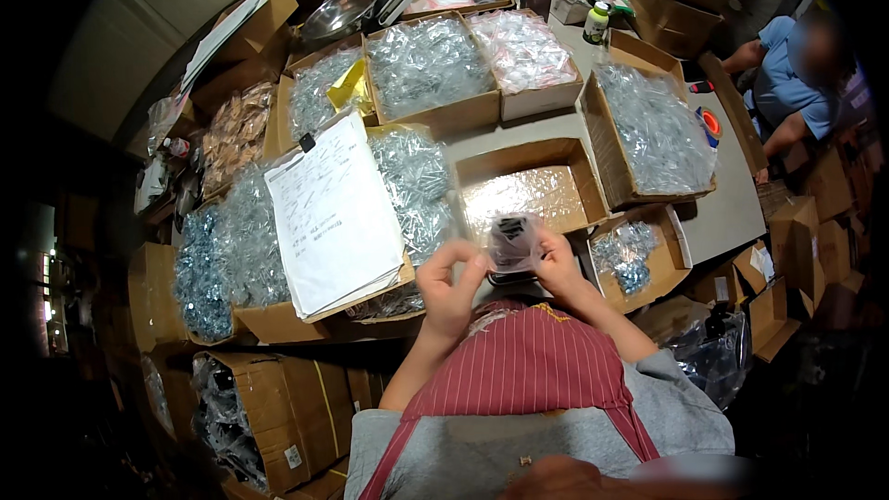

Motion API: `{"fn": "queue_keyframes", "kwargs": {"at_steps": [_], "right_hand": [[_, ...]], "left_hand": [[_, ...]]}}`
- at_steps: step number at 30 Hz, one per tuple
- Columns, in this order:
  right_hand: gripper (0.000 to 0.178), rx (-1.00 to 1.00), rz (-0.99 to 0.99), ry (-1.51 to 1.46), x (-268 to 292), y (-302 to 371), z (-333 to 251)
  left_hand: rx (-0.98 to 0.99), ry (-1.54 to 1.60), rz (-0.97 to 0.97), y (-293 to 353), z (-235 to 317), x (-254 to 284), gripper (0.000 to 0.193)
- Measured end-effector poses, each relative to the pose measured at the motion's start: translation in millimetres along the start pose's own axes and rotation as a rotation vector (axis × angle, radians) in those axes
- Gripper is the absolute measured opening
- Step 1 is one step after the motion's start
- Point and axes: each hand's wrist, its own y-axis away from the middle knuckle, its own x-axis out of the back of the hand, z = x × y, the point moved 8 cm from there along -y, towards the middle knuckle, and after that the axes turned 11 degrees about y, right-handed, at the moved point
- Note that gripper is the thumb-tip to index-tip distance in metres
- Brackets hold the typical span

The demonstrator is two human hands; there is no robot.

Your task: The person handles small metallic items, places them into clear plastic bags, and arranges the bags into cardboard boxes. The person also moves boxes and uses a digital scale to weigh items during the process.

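Between my two hands hangs a small clear plastic bag with dark pieces in it, too small to name. My left hand pinches the bag's left edge between thumb and forefinger. On the other side, my right hand is closed on the bag's right edge. Just beyond the bag stands an open cardboard box with a shiny, clear-lined bottom. A shallow carton of small bags with silvery and bluish pieces lies to the right of my right hand.
A clipboard with papers rests over boxes at the left. Boxes of bagged metal parts line the table's far side, and another box stands at right. Beyond the right edge, a person in blue sits. Cartons stand below left.
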Motion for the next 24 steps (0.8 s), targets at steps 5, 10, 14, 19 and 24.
{"fn": "queue_keyframes", "kwargs": {"at_steps": [5, 10, 14, 19, 24], "right_hand": [[0.028, 0.255, 0.085, 0.275, 7, -4, -55], [0.025, 0.305, 0.027, 0.278, 4, 0, -55], [0.037, 0.426, -0.026, 0.327, 2, 1, -64], [0.059, 0.035, -0.180, -0.232, -11, 1, -68], [0.054, -0.083, -0.158, -0.239, -10, 0, -46]], "left_hand": [[-0.308, -0.485, 0.019, -6, 56, -29, 0.013], [-0.238, -0.576, -0.046, -5, 31, -24, 0.018], [0.145, -0.184, 0.018, -4, -2, -19, 0.017], [0.335, 0.072, 0.010, 0, -31, -14, 0.017], [0.304, 0.117, 0.082, -6, -28, -13, 0.014]]}}
